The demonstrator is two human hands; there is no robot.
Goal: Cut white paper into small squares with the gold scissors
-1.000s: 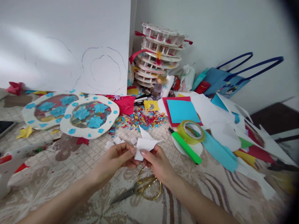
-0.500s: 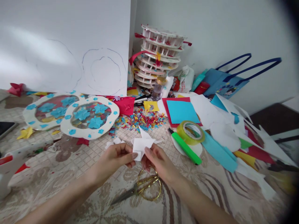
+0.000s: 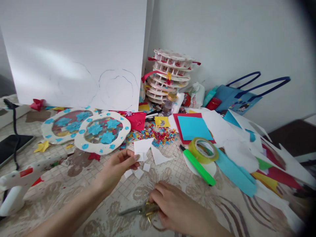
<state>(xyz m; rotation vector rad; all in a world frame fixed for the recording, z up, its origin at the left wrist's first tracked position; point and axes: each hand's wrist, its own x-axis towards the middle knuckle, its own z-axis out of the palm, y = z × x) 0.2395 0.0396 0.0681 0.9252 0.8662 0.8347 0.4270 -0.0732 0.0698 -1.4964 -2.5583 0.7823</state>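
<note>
A piece of white paper [image 3: 144,145] is pinched between the thumb and fingers of my left hand [image 3: 115,168], over the middle of the table. Below and beside it lie several small white paper squares [image 3: 139,173] and a pointed white scrap [image 3: 159,156]. Nearer to me, my right hand [image 3: 176,205] is curled over the gold handles of a pair of scissors [image 3: 133,210]. The blades lie low over the cloth and point left; the fingers partly hide the handles.
Right of my hands are a green cutter [image 3: 198,167], a roll of tape [image 3: 212,157] and blue paper [image 3: 194,127]. A glue gun [image 3: 17,184] lies at left. Flower-decorated white rings [image 3: 78,144], colourful clippings [image 3: 160,133] and a tiered model [image 3: 170,77] stand or lie farther back.
My right hand has let go of the white paper and moved down onto the scissors' handles. My left hand still holds the paper, slightly farther left. The camera view has shifted.
</note>
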